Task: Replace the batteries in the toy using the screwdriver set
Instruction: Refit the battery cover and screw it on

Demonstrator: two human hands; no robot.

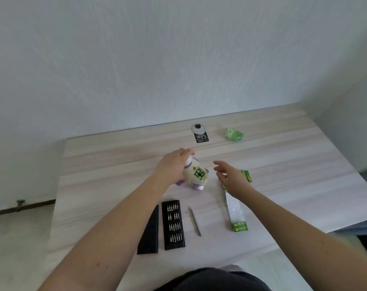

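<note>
Left hand: grips the toy (battery bay up).
Right hand: fingers spread, holding nothing, just right of toy.

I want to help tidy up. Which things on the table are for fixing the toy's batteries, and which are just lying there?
For the job:
toy, held by the left hand
screwdriver bits tray
screwdriver
battery pack
loose batteries

Just lying about:
crumpled green wrapper
black-and-white tag
black tray lid
</note>
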